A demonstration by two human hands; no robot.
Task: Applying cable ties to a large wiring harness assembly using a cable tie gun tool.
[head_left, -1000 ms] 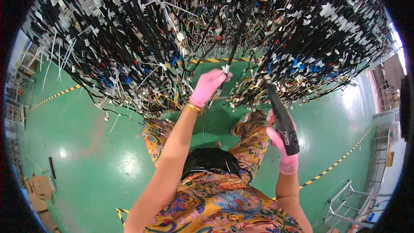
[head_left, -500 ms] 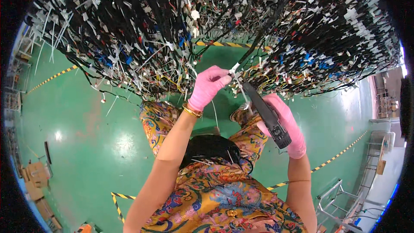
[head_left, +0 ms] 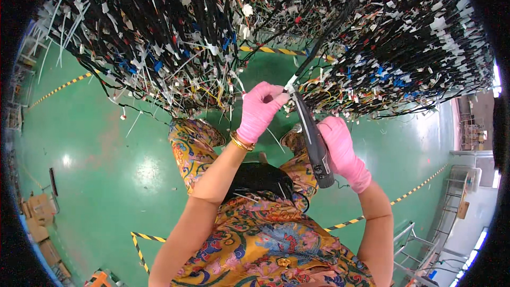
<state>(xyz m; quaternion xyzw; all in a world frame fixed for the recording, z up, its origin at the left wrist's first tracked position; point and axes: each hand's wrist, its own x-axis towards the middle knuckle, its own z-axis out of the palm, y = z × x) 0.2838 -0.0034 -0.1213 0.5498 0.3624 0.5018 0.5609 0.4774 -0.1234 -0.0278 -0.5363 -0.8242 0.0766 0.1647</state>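
Note:
Both of my hands wear pink gloves. My left hand (head_left: 261,107) pinches the lower end of a black wire harness (head_left: 317,48) at a white wrapped part (head_left: 290,82). My right hand (head_left: 340,146) is closed around a black cable tie gun (head_left: 314,149). The gun's nose meets the harness right beside my left fingertips, and its rear end points down toward me. A thin white strip, looking like a cable tie, lies along the gun. My left fingers partly hide the spot where nose and harness meet.
Dense bundles of hanging wire harnesses (head_left: 414,48) with white connectors fill the far side, left and right. A black pouch (head_left: 260,180) sits at my waist. Yellow-black tape (head_left: 419,187) marks the green floor. Cardboard boxes (head_left: 40,210) stand at left, a metal frame (head_left: 411,247) at right.
The cable tie gun has swung more upright, its rear end moving left and slightly down. My right hand has shifted with it; my left hand stays at the harness end.

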